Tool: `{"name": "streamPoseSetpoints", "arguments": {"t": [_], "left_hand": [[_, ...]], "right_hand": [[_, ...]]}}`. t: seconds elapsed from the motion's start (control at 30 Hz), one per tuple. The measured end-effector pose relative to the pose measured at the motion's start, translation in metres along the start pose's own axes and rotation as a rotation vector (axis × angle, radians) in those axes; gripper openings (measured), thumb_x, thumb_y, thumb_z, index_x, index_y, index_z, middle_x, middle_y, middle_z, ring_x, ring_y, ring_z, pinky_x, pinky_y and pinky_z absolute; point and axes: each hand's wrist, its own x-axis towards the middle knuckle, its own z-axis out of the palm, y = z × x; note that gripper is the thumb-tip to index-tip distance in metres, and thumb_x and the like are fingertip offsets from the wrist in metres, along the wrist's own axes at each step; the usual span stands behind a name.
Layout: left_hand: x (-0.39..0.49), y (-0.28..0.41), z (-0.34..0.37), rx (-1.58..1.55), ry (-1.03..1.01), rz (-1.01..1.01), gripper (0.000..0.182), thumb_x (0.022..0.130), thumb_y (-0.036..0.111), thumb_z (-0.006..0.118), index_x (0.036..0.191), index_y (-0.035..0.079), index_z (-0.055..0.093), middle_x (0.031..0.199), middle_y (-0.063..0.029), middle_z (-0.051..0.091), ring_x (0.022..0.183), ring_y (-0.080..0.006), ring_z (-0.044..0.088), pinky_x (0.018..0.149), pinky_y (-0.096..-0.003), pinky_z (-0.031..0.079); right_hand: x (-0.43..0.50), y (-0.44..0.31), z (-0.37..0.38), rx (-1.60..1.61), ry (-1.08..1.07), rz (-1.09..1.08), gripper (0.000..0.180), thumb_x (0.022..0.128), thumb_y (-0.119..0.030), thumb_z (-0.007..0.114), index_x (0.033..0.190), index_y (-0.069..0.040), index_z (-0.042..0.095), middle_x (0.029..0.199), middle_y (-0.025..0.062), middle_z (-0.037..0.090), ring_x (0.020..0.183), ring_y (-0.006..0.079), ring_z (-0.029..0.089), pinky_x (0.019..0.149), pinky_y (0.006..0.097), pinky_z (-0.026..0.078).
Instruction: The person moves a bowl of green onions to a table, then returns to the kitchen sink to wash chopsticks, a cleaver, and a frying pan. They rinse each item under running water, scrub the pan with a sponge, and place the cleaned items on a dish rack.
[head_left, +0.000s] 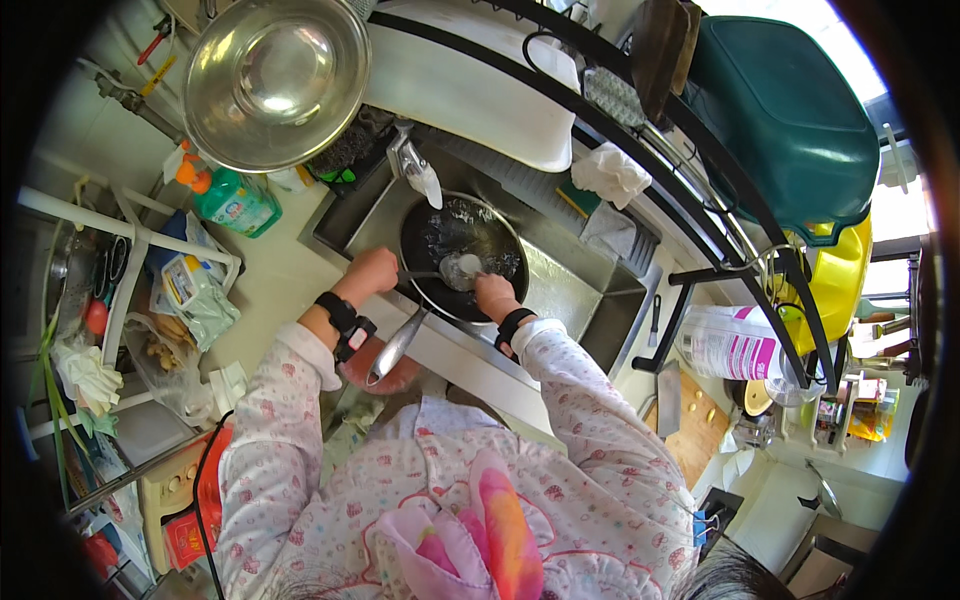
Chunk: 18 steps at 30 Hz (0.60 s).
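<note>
A dark round pan (480, 208) sits in the stainless steel sink (555, 262) below the faucet (412, 161), with water moving inside it. Its metal handle (397, 346) extends over the sink's front edge. My left hand (373, 271) is closed around the dark handle of a ladle-like utensil (459, 271), whose round head is over the pan. At the right side of that head is my right hand (497, 297), its fingers curled against the rim. Whether these fingers also hold a cloth or scrubber is hidden.
Left of the sink stands a green pump bottle (240, 202), under a large steel bowl (277, 82). A black rack (675, 172) arches behind the sink and down its right side. A cleaver (668, 401) lies on a wooden cutting board (694, 431) at the right.
</note>
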Motion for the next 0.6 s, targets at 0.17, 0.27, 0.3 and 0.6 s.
{"name": "streamPoseSetpoints", "arguments": {"t": [0.17,0.27,0.3,0.6], "left_hand": [[-0.004,0.003,-0.003,0.006,-0.001,-0.008,0.021,0.072,0.009,0.054,0.086,0.014,0.068,0.088,-0.0114,0.066,0.086,-0.0321,0.062,0.074,-0.0394,0.05],[-0.004,0.007,-0.004,0.089,0.008,0.033,0.02,0.071,0.008,0.054,0.084,0.012,0.069,0.088,-0.0114,0.066,0.085,-0.0322,0.062,0.074,-0.0398,0.05],[-0.006,0.008,-0.004,0.083,0.002,0.041,0.02,0.071,0.008,0.054,0.084,0.011,0.068,0.087,-0.0117,0.066,0.085,-0.0326,0.062,0.074,-0.0401,0.05],[-0.002,0.005,-0.002,0.049,0.023,0.023,0.018,0.07,0.009,0.055,0.083,0.009,0.068,0.087,-0.0135,0.065,0.084,-0.0341,0.062,0.072,-0.0416,0.05]], "right_hand": [[0.004,0.004,0.002,-0.07,-0.149,0.031,0.022,0.078,-0.015,0.05,0.089,-0.009,0.069,0.094,0.0182,0.064,0.089,0.0332,0.062,0.076,0.0404,0.051],[0.011,0.0,0.003,0.115,-0.005,-0.153,0.023,0.079,-0.014,0.05,0.092,-0.008,0.067,0.091,0.0172,0.065,0.087,0.0331,0.063,0.075,0.0409,0.051],[0.013,-0.001,0.003,0.053,-0.006,-0.044,0.023,0.079,-0.015,0.05,0.093,-0.008,0.067,0.091,0.0172,0.065,0.087,0.0329,0.063,0.075,0.0408,0.051],[0.023,0.011,0.026,0.225,0.081,-0.11,0.029,0.076,-0.013,0.052,0.103,-0.014,0.063,0.09,0.0193,0.063,0.087,0.0353,0.061,0.076,0.0428,0.05]]}}
